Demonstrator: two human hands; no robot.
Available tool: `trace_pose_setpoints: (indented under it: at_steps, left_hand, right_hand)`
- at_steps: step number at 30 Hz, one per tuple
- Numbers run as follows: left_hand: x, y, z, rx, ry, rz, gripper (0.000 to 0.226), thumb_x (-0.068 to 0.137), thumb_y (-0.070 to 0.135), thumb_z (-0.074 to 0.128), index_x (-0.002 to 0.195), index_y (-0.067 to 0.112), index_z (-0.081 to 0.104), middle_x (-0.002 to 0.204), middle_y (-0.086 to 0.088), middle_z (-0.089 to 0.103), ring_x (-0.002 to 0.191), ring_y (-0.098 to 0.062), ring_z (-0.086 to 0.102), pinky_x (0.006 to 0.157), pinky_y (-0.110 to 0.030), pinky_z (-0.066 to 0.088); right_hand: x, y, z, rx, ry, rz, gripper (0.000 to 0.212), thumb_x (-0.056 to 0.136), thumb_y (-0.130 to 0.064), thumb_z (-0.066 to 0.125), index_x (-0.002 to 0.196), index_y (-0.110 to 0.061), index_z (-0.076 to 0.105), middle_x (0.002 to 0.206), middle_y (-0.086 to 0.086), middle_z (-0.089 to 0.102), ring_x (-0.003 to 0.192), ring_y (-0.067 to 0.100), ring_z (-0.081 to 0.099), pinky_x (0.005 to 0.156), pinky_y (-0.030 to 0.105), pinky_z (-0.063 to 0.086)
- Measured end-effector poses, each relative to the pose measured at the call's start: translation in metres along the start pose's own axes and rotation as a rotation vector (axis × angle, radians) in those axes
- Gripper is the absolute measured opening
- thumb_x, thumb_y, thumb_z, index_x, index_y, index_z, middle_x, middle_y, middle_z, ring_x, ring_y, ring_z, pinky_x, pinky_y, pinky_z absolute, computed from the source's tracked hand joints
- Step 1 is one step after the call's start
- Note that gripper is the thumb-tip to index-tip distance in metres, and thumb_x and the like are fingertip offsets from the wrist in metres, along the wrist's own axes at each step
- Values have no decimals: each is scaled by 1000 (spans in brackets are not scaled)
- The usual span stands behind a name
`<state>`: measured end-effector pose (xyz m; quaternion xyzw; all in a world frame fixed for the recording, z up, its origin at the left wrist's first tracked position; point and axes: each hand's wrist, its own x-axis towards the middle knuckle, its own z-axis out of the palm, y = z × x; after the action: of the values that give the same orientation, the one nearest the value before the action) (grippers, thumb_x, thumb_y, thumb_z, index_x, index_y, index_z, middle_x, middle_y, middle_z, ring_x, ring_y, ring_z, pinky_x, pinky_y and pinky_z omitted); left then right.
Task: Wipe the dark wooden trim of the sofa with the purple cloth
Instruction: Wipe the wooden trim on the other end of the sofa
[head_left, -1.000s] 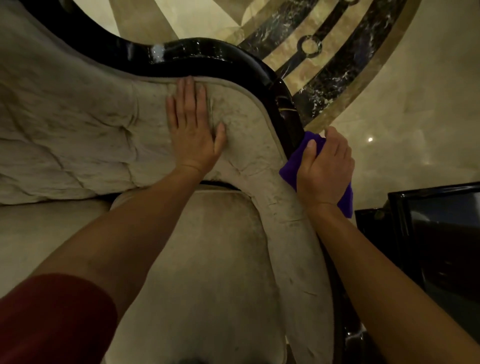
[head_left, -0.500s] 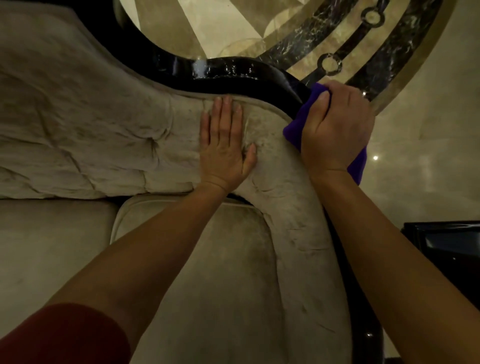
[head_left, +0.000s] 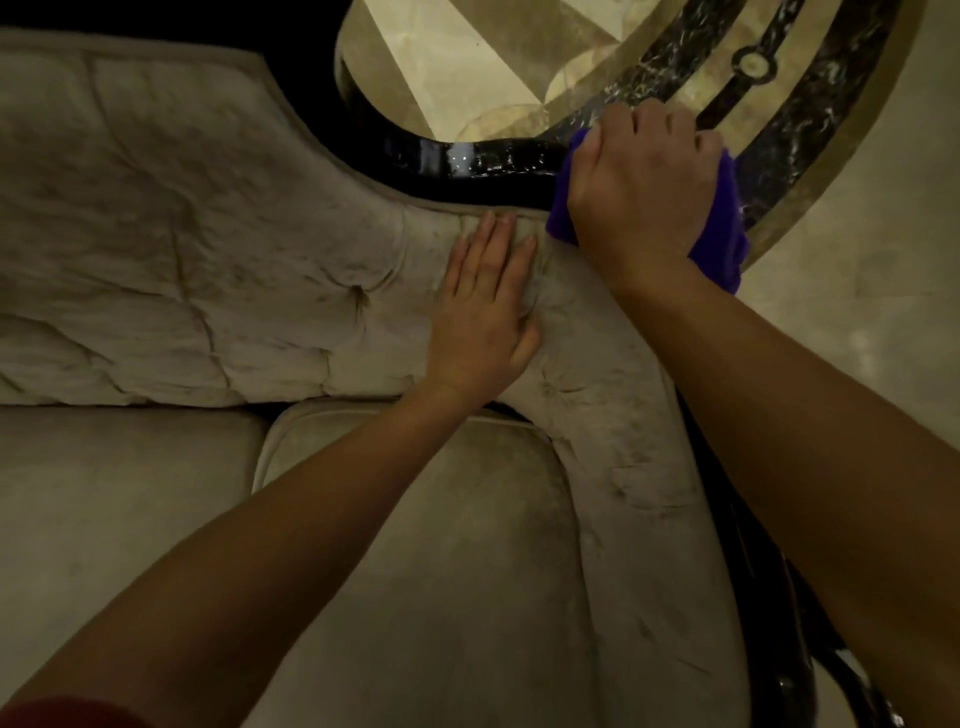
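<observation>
A glossy dark wooden trim (head_left: 467, 166) curves along the top of the beige sofa back (head_left: 208, 249). My right hand (head_left: 644, 192) is closed around the purple cloth (head_left: 724, 234) and presses it onto the trim at the top of the curve, hiding that stretch of wood. My left hand (head_left: 488, 312) lies flat with fingers together on the beige upholstery just below the trim, holding nothing. More dark trim (head_left: 795, 623) runs down the sofa's right side, partly behind my right forearm.
A beige seat cushion (head_left: 415, 571) fills the lower middle. Beyond the sofa back lies a polished marble floor (head_left: 857, 312) with dark and gold curved inlays (head_left: 810, 104).
My right hand has slid the purple cloth up and along the trim, from the right side of the curve to its top. The left hand has stayed flat on the upholstery.
</observation>
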<state>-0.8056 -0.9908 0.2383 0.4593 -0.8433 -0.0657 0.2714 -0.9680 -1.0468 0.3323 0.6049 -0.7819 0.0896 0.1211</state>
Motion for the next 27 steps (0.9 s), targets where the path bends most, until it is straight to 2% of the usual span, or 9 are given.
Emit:
trace_pose_setpoints:
  at_steps: [3,5,8,13,15,18,20,23,27]
  left_hand:
    - [-1,-3,-36,-193,-93,4,50,89,9,72,136,-6,62,153,-28,48,148,-46,39,122,-59,31]
    - [0,-2,-68,-284,-75,0,36,92,7,71,126,-5,68,144,-26,57,135,-40,55,109,-53,47]
    - [21,-5,-130,-289,142,54,28,95,14,64,117,-2,71,131,-24,61,119,-34,60,97,-49,51]
    - [92,-36,-220,29,470,1,27,93,14,65,114,-1,69,131,-26,58,126,-38,53,102,-52,47]
    - [116,-52,-238,181,390,-76,36,96,25,59,123,2,66,139,-23,54,135,-34,47,113,-43,38]
    - [151,-69,-245,211,178,-165,48,100,39,47,137,11,57,153,-12,42,140,-24,43,111,-30,36]
    - [168,-72,-239,142,126,-296,47,101,41,45,138,13,56,151,-9,45,131,-22,50,98,-31,43]
    - [177,-69,-222,335,11,-392,56,102,55,34,129,15,63,135,-8,59,113,-30,62,82,-37,37]
    - [178,-67,-218,407,-5,-390,63,99,61,30,124,18,68,130,-10,65,110,-34,65,84,-43,43]
  right_hand:
    - [3,-6,-2,-8,-11,-30,52,107,-34,20,126,-3,58,127,24,61,117,42,54,101,54,37]
    - [3,-8,-4,-1,-5,-34,51,107,-33,21,124,-1,57,125,27,61,116,44,54,100,55,38]
    - [3,-12,-7,17,-22,-36,48,107,-32,26,123,1,57,126,29,60,119,47,53,102,56,39]
    - [5,-19,-23,27,-64,-77,45,108,-30,28,115,3,58,121,30,62,108,47,56,100,58,40]
    - [5,-24,-26,22,-55,-83,44,109,-29,31,113,3,59,118,30,63,106,47,57,100,58,40]
    - [6,-29,-25,2,-53,-89,42,108,-28,34,112,3,61,116,30,64,104,46,58,98,58,42]
    - [9,-31,-25,0,-57,-93,40,107,-28,35,111,3,61,115,30,64,102,46,58,96,57,43]
    - [9,-33,-22,12,-38,-96,41,106,-29,34,108,2,60,112,28,64,100,44,58,94,54,43]
    - [12,-36,-21,15,-37,-114,42,105,-29,33,108,1,62,111,26,65,98,43,58,92,52,43]
